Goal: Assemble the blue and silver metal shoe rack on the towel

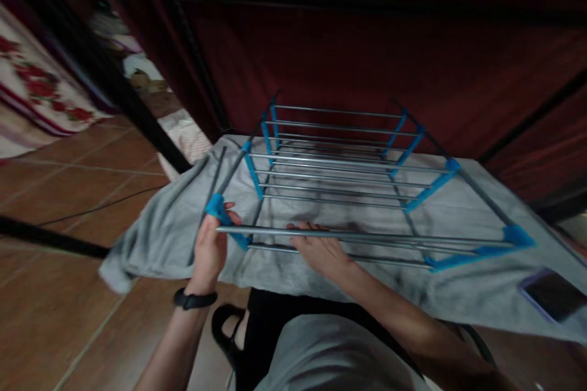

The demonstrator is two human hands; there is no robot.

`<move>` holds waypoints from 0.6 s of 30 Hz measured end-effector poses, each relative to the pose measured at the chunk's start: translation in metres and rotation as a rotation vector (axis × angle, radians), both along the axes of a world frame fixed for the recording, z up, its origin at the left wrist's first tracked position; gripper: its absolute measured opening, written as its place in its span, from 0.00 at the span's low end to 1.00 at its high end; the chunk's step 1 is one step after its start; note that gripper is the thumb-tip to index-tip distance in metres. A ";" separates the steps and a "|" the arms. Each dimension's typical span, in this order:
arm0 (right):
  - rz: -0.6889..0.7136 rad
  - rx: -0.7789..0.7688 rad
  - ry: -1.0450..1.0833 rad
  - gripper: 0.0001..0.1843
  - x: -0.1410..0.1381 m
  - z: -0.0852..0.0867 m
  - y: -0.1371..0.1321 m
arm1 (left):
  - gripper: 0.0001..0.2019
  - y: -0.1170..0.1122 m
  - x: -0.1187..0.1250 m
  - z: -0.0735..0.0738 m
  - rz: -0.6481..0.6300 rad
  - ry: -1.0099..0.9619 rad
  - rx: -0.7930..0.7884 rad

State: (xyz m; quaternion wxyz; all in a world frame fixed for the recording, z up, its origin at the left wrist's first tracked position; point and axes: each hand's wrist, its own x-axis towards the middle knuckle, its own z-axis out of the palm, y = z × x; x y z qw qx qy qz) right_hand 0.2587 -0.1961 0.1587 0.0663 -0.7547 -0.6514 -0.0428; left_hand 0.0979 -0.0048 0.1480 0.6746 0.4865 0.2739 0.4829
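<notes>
I'm gripping the rack's (351,162) near-left blue bracket (215,203) with curled left-hand (211,248) fingers; the right hand (323,252) is touching the near rod (389,237), whether clasping I can't tell.

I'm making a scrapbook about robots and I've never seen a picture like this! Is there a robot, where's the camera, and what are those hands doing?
There's no robot here, just a person's bare hands. The one picture comes from a camera worn on the person's head, looking forward and down.

On a grey cloth lies a rack of metal rods joined by blue plastic parts. The left hand, with a black wristband, holds a blue corner piece. The right hand is at the front rods; I can't tell how firmly it grips. A phone lies near the right edge.
</notes>
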 end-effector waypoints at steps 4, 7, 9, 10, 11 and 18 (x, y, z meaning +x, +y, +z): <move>0.018 -0.089 0.027 0.19 0.000 0.003 0.010 | 0.25 0.002 -0.004 -0.008 -0.090 0.016 0.168; 0.029 -0.120 0.034 0.21 0.000 0.003 0.010 | 0.25 0.002 -0.005 -0.013 -0.090 0.011 0.180; 0.027 -0.140 0.027 0.21 0.000 0.004 0.009 | 0.26 0.001 -0.005 -0.015 -0.094 0.006 0.165; 0.024 -0.152 0.022 0.21 0.000 0.004 0.010 | 0.26 0.001 -0.005 -0.016 -0.100 0.006 0.159; 0.018 -0.161 0.017 0.22 -0.001 0.005 0.010 | 0.26 0.001 -0.005 -0.016 -0.105 0.006 0.155; 0.067 -0.203 0.024 0.23 0.002 0.010 0.017 | 0.24 -0.001 -0.005 -0.013 -0.118 0.000 0.167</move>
